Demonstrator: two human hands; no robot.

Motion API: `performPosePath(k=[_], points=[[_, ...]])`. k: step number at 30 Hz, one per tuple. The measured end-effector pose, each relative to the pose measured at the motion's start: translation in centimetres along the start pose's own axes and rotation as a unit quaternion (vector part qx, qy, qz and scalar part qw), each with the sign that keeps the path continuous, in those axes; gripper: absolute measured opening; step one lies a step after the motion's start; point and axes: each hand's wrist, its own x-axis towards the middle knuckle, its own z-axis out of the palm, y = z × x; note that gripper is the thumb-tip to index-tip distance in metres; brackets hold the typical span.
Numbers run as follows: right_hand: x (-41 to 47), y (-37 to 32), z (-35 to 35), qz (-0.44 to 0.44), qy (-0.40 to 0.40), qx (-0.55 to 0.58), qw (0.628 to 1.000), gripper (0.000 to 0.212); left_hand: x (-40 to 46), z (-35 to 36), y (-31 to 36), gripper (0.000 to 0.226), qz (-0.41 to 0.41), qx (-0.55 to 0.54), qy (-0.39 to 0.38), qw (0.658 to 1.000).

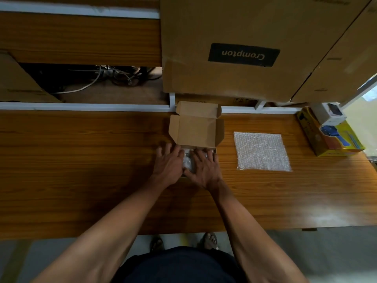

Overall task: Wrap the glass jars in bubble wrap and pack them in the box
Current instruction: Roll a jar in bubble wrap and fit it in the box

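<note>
So we've got both hands down in the small open brown cardboard box (196, 130) sitting mid-worktop, lid flap standing up at the back. Our left hand (170, 163) and right hand (204, 169) lie side by side with fingers spread fairly flat, pressing on a bubble-wrapped glass jar bundle (187, 161) that shows as a whitish shiny patch between them. Grip-wise, neither hand is really wrapped around anything; both look wide and flat, more pushing than holding. The box body is mostly hidden under our hands, so we can't tell how many jars are already in there or how snug they sit. A spare square sheet of clear bubble wrap (262, 152) lies flat on the wood-grain worktop (81, 160), well to the right of the box, which suggests to us another jar may be left to wrap, though we see no bare jar anywhere. What could go wrong: pressing too hard could knock glass against glass if the padding is thin on one side, or the wrap could spring loose since we spot no tape on it. Also the box could skid on the smooth wood if we push unevenly. The yellow carton with a blue tool picture (330, 135) sits at the far right edge.
</note>
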Motion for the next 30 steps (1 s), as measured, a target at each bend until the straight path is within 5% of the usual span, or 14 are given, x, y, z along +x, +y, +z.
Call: performPosePath(k=[4,13,18,30], points=[[-2.2,0.2,1.2,0.039,0.070,0.032,0.996,0.094,-1.0,1.1,-0.8,0.065,0.002,-0.034,0.008,0.999],[-2.2,0.6,0.6,0.054,0.060,0.032,0.996,0.102,0.8,-0.3,-0.4,0.070,0.006,0.001,-0.024,1.000],[-3.4,1.4,0.7,0.072,0.059,0.022,0.995,0.104,-0.3,0.1,0.3,0.059,0.013,-0.029,0.040,0.999],[-3.6,1.6,0.4,0.107,0.022,0.019,0.994,0.095,0.8,-0.3,1.1,0.060,-0.015,-0.054,-0.018,0.998]])
